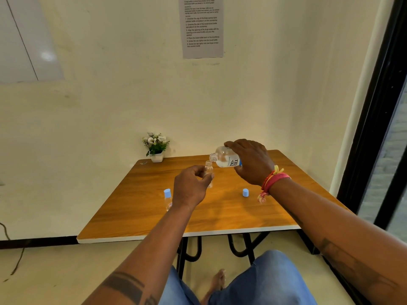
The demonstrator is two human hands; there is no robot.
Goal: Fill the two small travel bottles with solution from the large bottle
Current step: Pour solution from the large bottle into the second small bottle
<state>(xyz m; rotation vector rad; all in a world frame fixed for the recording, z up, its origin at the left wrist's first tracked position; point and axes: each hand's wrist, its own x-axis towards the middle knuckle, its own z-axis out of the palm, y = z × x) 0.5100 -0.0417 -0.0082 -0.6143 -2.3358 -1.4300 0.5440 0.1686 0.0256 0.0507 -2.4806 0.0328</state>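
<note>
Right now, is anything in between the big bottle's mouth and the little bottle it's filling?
Nothing visible. The big bottle, tipped in the right hand, has its open mouth just above the little bottle held by the left hand. Both are uncapped.

You get bright, even daylight from the window [394, 150] on your right. Soft shadows fall leftward on the table [136, 205]. A glare patch sits on the whiteboard [47, 56]. Wide-angle distortion bends the edges; the wall notice [202, 27] reads slightly blurred.
</note>
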